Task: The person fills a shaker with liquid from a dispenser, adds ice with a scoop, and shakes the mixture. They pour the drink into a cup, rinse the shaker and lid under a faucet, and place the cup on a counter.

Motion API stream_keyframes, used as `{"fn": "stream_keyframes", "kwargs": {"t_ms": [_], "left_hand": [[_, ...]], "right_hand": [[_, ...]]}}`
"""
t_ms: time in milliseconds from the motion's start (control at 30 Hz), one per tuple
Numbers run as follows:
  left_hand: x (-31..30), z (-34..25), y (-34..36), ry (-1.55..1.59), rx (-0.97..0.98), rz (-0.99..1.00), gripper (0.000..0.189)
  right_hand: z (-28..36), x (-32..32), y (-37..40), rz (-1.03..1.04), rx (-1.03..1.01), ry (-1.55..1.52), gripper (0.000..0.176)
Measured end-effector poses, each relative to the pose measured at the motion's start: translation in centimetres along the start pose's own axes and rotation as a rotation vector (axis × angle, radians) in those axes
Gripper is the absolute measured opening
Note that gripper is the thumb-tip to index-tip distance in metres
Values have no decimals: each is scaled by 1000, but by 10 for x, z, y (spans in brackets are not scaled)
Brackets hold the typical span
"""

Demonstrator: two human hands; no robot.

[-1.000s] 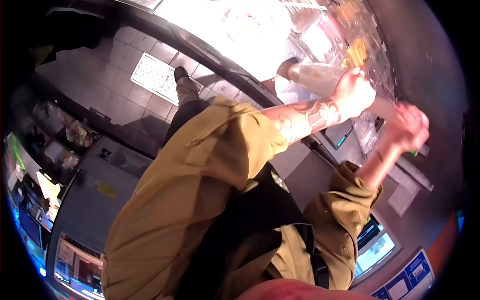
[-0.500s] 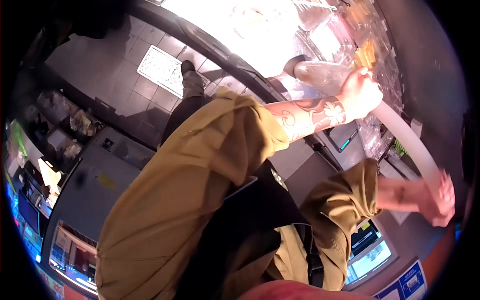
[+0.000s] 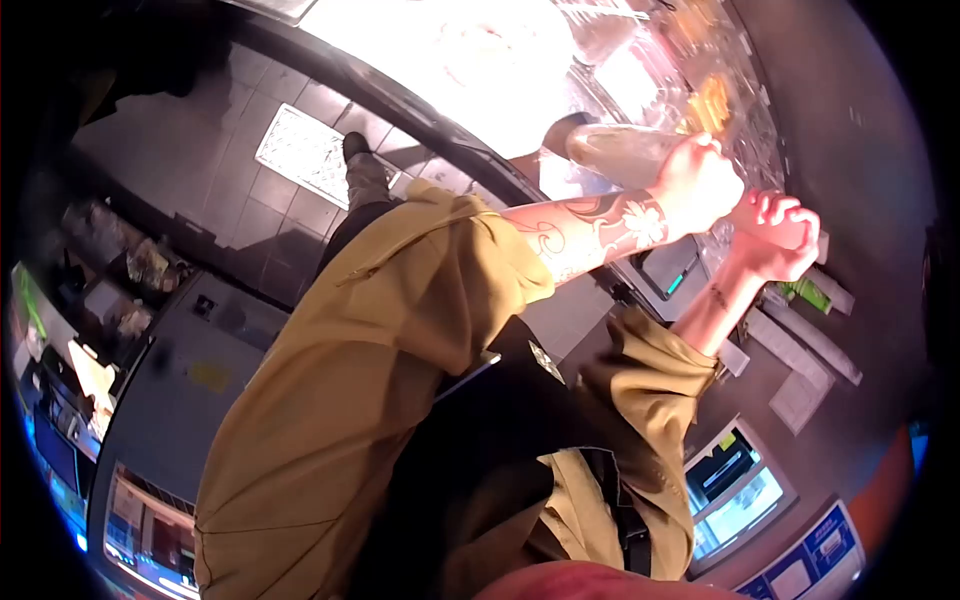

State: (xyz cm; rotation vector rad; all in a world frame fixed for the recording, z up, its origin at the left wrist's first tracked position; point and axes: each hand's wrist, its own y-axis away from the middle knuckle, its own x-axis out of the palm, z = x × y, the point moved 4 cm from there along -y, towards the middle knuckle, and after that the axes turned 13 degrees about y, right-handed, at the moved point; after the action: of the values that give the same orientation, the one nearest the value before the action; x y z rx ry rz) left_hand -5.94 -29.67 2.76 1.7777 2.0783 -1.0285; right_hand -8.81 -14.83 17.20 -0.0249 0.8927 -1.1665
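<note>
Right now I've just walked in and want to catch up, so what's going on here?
The left hand grips a translucent bag-like item, its wide end towards the brightly lit worktop. The right hand is closed close beside the left, apparently on the item's other end. Its contents can't be made out.

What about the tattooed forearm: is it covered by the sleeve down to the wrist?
No, the tan sleeve ends well above the wrist, leaving the tattooed forearm bare.

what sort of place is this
Probably a commercial kitchen or takeaway, though no cooking gear is clearly visible: a brightly lit counter, clear plastic packaging, and a patterned plate set in the tiled floor.
</note>
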Motion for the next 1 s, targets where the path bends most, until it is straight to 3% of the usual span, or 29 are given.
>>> {"fn": "stream_keyframes", "kwargs": {"t_ms": [100, 200, 267, 400, 500, 567, 667, 733, 833, 867, 1000], "left_hand": [[-7, 1, -4, 30, 30, 68, 8], [2, 2, -1, 18, 44, 17, 8], [11, -2, -1, 22, 34, -32, 8], [9, 0, 4, 31, 37, -35, 7], [8, 8, -4, 24, 13, -60, 7], [9, 8, -4, 18, 10, -65, 7], [6, 2, -1, 24, 19, -68, 7], [9, 0, 4, 31, 29, -54, 7], [4, 3, 0, 26, 27, -75, 6], [5, 5, -4, 16, 24, -73, 6], [6, 2, 0, 17, 35, -69, 6]], "right_hand": [[44, -26, -27, 232, -243, 363, 24], [90, -36, -58, 759, -774, 721, 25], [79, -43, -66, 796, -899, 748, 25], [5, -91, -34, 252, -333, 413, 27], [-9, -62, -19, -53, -77, -198, 29], [-18, -8, -16, -105, 1, -426, 30], [-51, 80, -5, -176, 112, -456, 33], [-53, 57, -4, -216, 107, -423, 34], [12, -64, -36, -120, -30, -390, 21], [26, -73, -26, -87, -35, -438, 21], [-15, 22, 6, -156, 94, -363, 22]]}}
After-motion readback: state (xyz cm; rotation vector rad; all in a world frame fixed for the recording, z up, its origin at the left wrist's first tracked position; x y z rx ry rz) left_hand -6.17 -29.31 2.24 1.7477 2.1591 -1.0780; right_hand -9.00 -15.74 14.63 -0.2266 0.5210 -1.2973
